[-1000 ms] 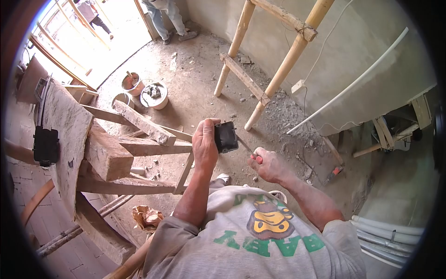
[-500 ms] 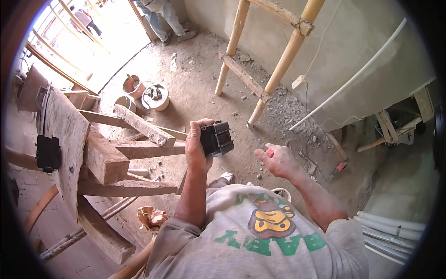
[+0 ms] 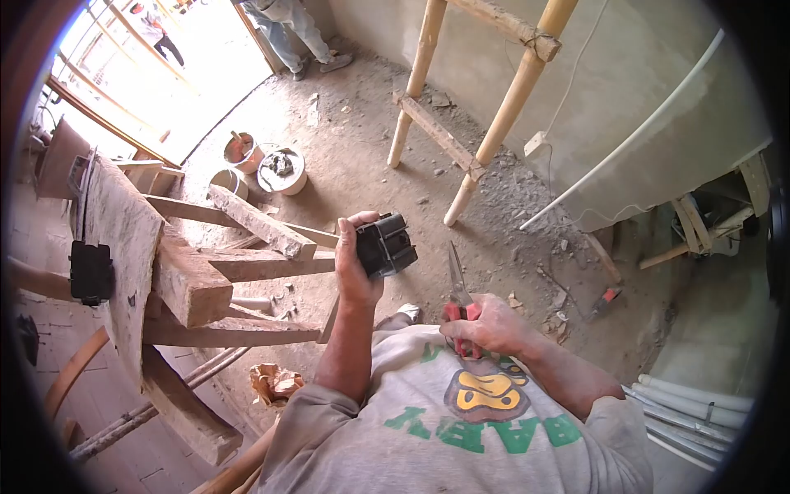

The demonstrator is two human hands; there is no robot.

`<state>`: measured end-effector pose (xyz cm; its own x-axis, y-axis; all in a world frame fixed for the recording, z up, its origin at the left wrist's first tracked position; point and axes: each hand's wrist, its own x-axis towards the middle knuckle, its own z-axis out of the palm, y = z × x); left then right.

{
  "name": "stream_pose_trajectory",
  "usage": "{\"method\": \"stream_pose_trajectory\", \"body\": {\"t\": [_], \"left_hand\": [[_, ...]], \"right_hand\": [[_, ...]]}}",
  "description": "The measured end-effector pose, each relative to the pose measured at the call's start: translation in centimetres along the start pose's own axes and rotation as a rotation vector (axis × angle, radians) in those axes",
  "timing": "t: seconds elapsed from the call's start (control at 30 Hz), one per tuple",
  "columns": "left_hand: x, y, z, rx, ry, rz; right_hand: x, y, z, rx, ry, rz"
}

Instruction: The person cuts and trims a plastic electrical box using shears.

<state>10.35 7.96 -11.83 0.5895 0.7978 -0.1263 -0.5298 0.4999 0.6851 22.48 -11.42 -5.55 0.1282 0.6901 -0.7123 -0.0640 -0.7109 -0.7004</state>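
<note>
Black box [image 3: 387,244]: in the left hand [image 3: 355,267], about where it was half a second ago. Digits show at its left side and top edge, closed on it; the rest are hidden behind.
Red-handled tool [image 3: 458,284]: scissors or pliers, can't really tell. Barely showed before, now the blades are in plain view, slightly parted, pointing away from the shirt [image 3: 494,436].
Right hand [image 3: 494,323]: dropped lower and closer in, fingers curled round the handles, partly covering them.
Person by the doorway [image 3: 284,33]: cut off up top, just legs.
</note>
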Motion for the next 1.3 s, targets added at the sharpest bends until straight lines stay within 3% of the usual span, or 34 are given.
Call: {"method": "stream_pose_trajectory", "body": {"t": [0.13, 0.23, 0.33, 0.83, 0.93, 1.03, 1.13, 1.3], "left_hand": [[-0.2, 0.1, 0.1, 0.046, -0.012, 0.055], [-0.4, 0.2, 0.3, 0.069, -0.014, 0.089], [-0.5, 0.0, 0.0, 0.096, -0.034, 0.108], [-1.6, -1.1, 1.7, 0.396, 0.033, 0.139], [-1.4, -1.7, 1.6, 0.413, 0.071, 0.121], [-1.4, -2.3, 1.2, 0.516, 0.117, 0.104], [-1.1, -2.6, 0.8, 0.584, 0.137, 0.071], [-1.1, -2.8, 1.0, 0.699, 0.154, 0.049]], "right_hand": [[-0.5, -0.1, 0.3, 0.045, -0.018, -0.083], [0.9, 0.5, 0.1, -0.32, 0.389, -0.344], [2.5, 1.2, -0.8, -0.358, 0.582, -0.561], [4.5, -1.1, -1.2, -1.044, 0.796, -0.317], [5.1, -0.6, -0.8, -1.102, 0.917, -0.371], [6.5, 0.8, -0.8, -1.105, 1.023, -0.376], [7.1, 1.4, -1.0, -0.979, 0.98, -0.436], [6.6, 1.0, -1.8, -0.816, 0.761, -0.261]]}}
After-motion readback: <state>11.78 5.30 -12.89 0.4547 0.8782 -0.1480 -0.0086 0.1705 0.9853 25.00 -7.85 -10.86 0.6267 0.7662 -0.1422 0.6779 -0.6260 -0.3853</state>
